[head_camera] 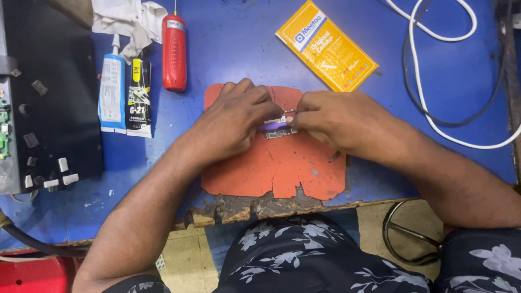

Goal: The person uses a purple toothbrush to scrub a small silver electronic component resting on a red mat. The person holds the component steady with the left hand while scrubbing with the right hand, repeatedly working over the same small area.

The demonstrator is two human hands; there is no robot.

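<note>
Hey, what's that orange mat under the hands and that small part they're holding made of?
Orange mat: likely silicone or rubber, matte, with torn, ragged edges. Small part, pinched between left hand and right hand: apparently metal, with a silvery glint; mostly hidden, so uncertain.

Place: a small repair workshop, by the look of it for small electronic devices.
Bench: a worn blue worktop with its front edge chipped and crumbling.
Work surface: a torn orange mat laid at the middle of the bench.
Supplies: two glue tubes beside a red pen-shaped tool and a crumpled cloth.
Parts: a yellow packet; a black tray holding loose small components.
Cabling: white and black cables looping across the right side.
</note>
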